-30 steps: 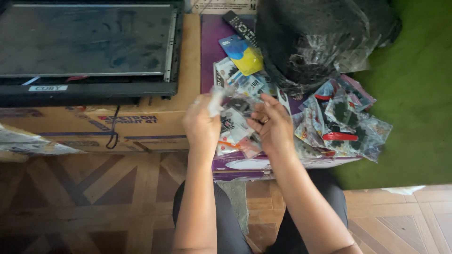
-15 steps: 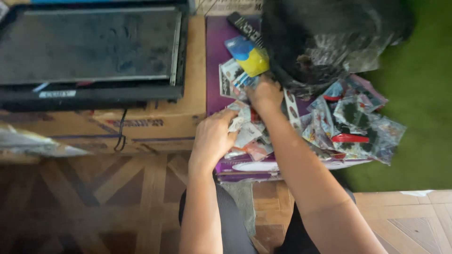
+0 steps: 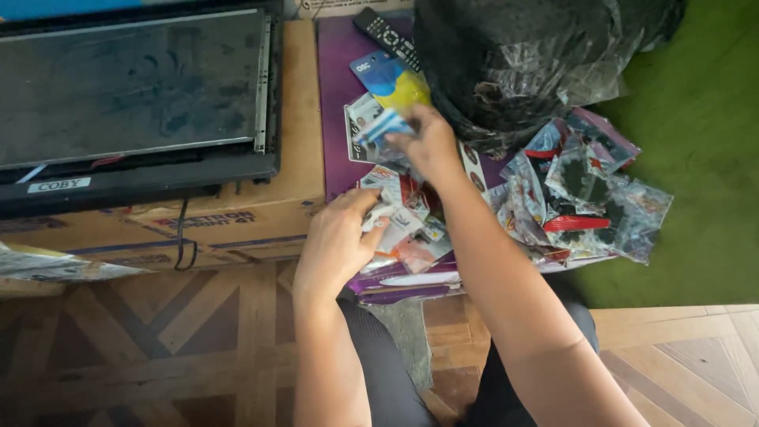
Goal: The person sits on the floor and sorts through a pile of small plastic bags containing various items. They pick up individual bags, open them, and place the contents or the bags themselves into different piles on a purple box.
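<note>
Landmark: purple box. Left hand, at its near edge, presses open-fingered on a white packet. Right hand, farther along the box, pinches a small blue-and-white packet beside the yellow-blue card. Advisable: lift one packet only, steadying the heap. Earlier, both hands worked together at the near pile; the right has since reached farther.

The right hand gripped a small blue-and-white packet above the purple box. The left hand rested on loose packets beside a cardboard carton.
</note>
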